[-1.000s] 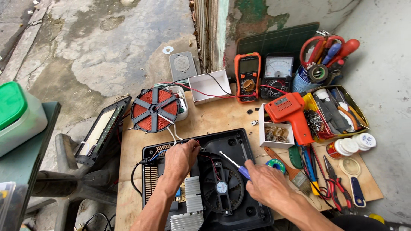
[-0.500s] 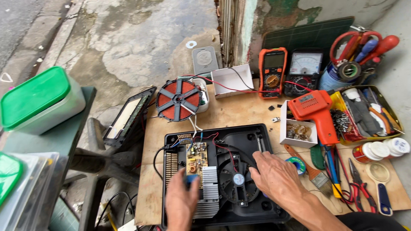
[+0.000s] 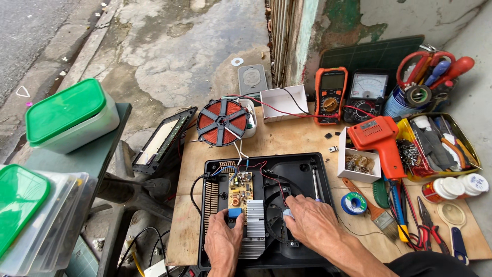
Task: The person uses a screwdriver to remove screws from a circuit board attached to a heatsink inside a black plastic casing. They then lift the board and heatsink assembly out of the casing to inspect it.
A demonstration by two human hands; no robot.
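An opened black appliance base (image 3: 302,166) lies on the wooden board, showing a yellow circuit board (image 3: 240,189), a finned metal heatsink (image 3: 254,225) and a black fan (image 3: 274,213). My left hand (image 3: 223,245) rests at the near end of the circuit board, fingers against the heatsink's left side. My right hand (image 3: 312,223) lies over the fan, fingertips touching its hub. A screwdriver (image 3: 316,183) lies loose inside the base to the right. A round red coil (image 3: 222,122) stands at the back, wired to the board.
Two multimeters (image 3: 330,95) lean at the back beside a white box (image 3: 282,102). An orange soldering gun (image 3: 379,141), a small box of parts (image 3: 359,163), a solder reel (image 3: 353,203), a brush, pliers and a tool tray (image 3: 441,146) crowd the right. Green-lidded tubs (image 3: 69,115) sit left.
The camera view has shifted left and down. My right hand set the screwdriver down in the base and moved onto the fan. My left hand slid back to the near end of the circuit board.
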